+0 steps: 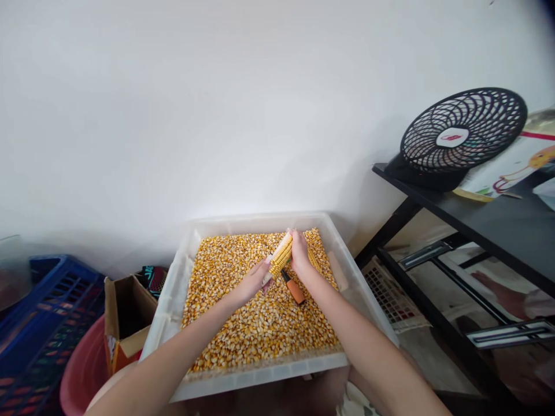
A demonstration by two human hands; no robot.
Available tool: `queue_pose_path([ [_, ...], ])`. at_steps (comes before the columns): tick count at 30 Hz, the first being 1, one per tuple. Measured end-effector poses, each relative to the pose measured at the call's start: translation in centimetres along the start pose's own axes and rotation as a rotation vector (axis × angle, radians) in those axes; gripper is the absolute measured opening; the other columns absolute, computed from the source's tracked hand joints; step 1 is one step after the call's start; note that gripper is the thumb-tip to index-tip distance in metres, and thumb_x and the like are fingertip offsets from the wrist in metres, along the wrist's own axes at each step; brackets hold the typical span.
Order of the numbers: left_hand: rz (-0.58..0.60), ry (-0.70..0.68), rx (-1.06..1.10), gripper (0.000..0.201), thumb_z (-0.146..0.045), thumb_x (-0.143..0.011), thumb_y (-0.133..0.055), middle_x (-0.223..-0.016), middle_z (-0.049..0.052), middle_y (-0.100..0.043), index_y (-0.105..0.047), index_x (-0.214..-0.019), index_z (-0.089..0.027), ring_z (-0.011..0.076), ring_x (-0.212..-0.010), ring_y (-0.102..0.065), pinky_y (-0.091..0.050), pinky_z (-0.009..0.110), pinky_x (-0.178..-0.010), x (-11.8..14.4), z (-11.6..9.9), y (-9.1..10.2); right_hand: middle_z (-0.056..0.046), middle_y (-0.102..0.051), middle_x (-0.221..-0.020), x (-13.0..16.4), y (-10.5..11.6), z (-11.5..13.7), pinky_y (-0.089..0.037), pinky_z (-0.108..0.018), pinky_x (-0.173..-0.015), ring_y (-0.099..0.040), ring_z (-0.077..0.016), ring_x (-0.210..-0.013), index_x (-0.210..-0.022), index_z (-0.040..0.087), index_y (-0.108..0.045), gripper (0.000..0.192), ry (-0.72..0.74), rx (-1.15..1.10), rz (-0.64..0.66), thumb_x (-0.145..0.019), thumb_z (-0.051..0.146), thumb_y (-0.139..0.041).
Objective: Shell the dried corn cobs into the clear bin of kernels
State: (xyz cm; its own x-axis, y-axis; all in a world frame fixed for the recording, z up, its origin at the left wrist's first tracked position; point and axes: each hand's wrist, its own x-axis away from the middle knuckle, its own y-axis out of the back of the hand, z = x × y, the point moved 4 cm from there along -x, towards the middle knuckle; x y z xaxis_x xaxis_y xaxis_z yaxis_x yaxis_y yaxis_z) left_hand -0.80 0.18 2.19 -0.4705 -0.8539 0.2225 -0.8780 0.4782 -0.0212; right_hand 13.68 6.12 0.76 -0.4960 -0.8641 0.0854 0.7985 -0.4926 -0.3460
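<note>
Between my two hands is a corn cob [281,257], tilted, with yellow kernels along one side and a pale bare strip along the other. My left hand [257,276] grips its lower end. My right hand [299,249] is closed around the upper end. Below them, a translucent plastic bin [173,300] holds a thick layer of loose corn kernels [243,335]. On the kernels, just under my right hand, lies a tool with an orange handle [296,290] and a dark end. Another yellow cob [313,261] shows partly behind my right wrist.
A black fan [463,130] stands on a dark shelf [511,231] at the right, beside a printed bag [511,164]. To the left are a blue crate [52,323], a cardboard box [128,312] and a red basin [84,370]. A white wall [195,115] rises behind the bin.
</note>
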Motion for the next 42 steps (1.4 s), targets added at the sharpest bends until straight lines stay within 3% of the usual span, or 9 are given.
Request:
queue_pose_path([
  [3, 0.003, 0.07, 0.024, 0.056, -0.065, -0.076, -0.03, -0.047, -0.002, -0.05, -0.052, -0.074, -0.014, 0.0091, -0.038, -0.043, -0.037, 0.022, -0.042, -0.2, 0.1, 0.1, 0.005, -0.039, -0.061, 0.2, -0.2, 0.2, -0.034, -0.021, -0.049, -0.039, -0.0094, -0.054, -0.068, 0.02, -0.04, 0.02, -0.004, 0.014, 0.014, -0.065, 0.037, -0.052],
  [9, -0.03, 0.092, -0.054, 0.053, -0.062, -0.072, -0.044, -0.047, -0.005, -0.049, -0.052, -0.093, -0.013, 0.0085, -0.038, -0.042, -0.032, 0.019, -0.039, 0.2, -0.1, 0.0, 0.005, -0.041, -0.06, 0.9, -0.6, 0.3, -0.033, -0.021, -0.049, -0.04, -0.0096, -0.054, -0.069, 0.02, -0.042, 0.02, -0.002, 0.048, 0.025, -0.065, 0.036, -0.053],
  [16, -0.07, 0.101, -0.015, 0.057, -0.066, -0.075, -0.031, -0.043, -0.002, -0.049, -0.053, -0.071, -0.014, 0.0096, -0.036, -0.044, -0.037, 0.022, -0.041, -0.1, 0.6, 0.4, 0.005, -0.043, -0.061, 0.8, -0.6, 0.2, -0.034, -0.022, -0.05, -0.042, -0.01, -0.054, -0.07, 0.02, -0.045, 0.019, -0.014, 0.028, 0.031, -0.065, 0.036, -0.053],
  [24, -0.031, 0.105, 0.041, 0.051, -0.06, -0.071, -0.049, -0.068, 0.003, -0.061, -0.055, -0.095, -0.015, 0.0143, -0.056, -0.055, -0.042, 0.022, -0.046, 0.0, 0.2, -0.1, 0.002, -0.054, -0.074, 2.2, -1.5, 0.0, -0.036, -0.023, -0.062, -0.048, -0.0132, -0.069, -0.08, 0.019, -0.05, 0.027, 0.054, 0.222, 0.041, -0.064, 0.041, -0.055],
  [33, -0.018, 0.117, 0.08, 0.053, -0.061, -0.077, -0.038, -0.062, 0.002, -0.054, -0.054, -0.101, -0.017, 0.0136, -0.05, -0.049, -0.041, 0.025, -0.043, -0.4, 1.8, -0.4, 0.001, -0.053, -0.073, 2.1, -1.3, -0.9, -0.038, -0.024, -0.061, -0.048, -0.0136, -0.067, -0.081, 0.019, -0.051, 0.025, 0.021, 0.242, 0.041, -0.063, 0.037, -0.055],
  [42, -0.016, 0.092, 0.039, 0.057, -0.061, -0.077, -0.038, -0.081, 0.006, -0.057, -0.048, -0.112, -0.017, 0.0184, -0.064, -0.055, -0.045, 0.028, -0.046, -0.1, 1.4, -0.7, 0.002, -0.049, -0.069, 1.9, -1.2, -1.2, -0.035, -0.022, -0.054, -0.045, -0.0116, -0.061, -0.075, 0.02, -0.05, 0.018, 0.023, 0.148, 0.093, -0.063, 0.033, -0.054],
])
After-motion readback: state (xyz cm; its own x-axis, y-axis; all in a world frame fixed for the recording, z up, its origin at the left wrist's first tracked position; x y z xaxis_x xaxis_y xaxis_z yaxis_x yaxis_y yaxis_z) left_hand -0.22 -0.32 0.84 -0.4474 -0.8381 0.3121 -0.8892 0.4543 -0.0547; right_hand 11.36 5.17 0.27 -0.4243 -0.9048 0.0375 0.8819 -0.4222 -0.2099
